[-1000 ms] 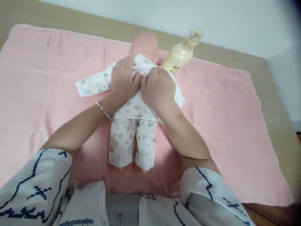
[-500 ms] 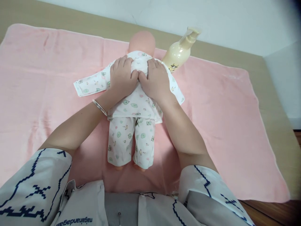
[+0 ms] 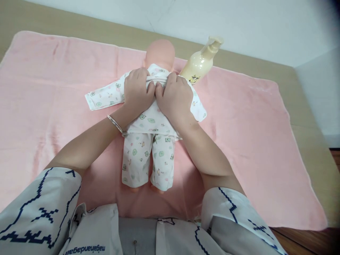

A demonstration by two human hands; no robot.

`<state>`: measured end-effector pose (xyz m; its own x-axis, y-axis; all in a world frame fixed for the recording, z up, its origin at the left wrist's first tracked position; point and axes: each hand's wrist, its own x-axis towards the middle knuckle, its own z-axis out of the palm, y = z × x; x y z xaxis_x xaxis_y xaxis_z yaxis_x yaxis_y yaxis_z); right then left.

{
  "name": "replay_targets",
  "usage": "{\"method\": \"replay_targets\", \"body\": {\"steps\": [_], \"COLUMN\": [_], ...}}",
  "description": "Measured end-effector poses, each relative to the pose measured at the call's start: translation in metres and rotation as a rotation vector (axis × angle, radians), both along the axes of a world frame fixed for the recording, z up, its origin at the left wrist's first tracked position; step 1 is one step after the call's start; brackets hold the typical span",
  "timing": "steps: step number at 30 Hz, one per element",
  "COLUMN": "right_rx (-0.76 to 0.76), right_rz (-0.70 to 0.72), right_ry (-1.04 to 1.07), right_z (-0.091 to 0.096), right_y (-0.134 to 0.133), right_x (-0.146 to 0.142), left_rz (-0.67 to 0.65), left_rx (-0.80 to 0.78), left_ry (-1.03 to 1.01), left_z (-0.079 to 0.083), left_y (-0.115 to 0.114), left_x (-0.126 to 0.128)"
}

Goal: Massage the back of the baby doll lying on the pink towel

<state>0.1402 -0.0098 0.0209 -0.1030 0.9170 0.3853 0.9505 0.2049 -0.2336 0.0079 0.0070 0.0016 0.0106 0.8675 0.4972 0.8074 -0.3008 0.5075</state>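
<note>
A baby doll (image 3: 160,53) lies with its smooth head away from me and no face showing. It wears a white patterned top (image 3: 148,122) and matching trousers (image 3: 135,161). My left hand (image 3: 138,88) rests on the left side of its upper torso, fingers curled into the top. On the other side, my right hand (image 3: 175,95) has its fingers bent over the cloth in the same way. Both thumbs point inward and almost meet in the middle. Between the hands the cloth is rucked into folds. The fingertips are partly hidden.
A cream pump bottle (image 3: 198,65) is right of the doll's head, near the blanket's far edge. The pink blanket (image 3: 252,141) spreads under the doll on a wooden table (image 3: 305,106). A pale wall (image 3: 239,24) stands behind.
My fingers have gone from lying fairly flat to curled, and have drawn slightly toward me. The top has bunched into folds between them, and its neckline sits lower.
</note>
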Motion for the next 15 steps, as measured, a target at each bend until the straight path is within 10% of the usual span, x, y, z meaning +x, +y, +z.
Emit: {"method": "replay_targets", "body": {"steps": [15], "right_rx": [-0.104], "right_rz": [0.104], "right_ry": [0.024], "right_z": [-0.003], "right_y": [0.014], "right_x": [0.012], "left_rz": [-0.018], "left_rx": [-0.115], "left_ry": [-0.081], "left_z": [0.005], "left_y": [0.001], "left_x": [0.003]}}
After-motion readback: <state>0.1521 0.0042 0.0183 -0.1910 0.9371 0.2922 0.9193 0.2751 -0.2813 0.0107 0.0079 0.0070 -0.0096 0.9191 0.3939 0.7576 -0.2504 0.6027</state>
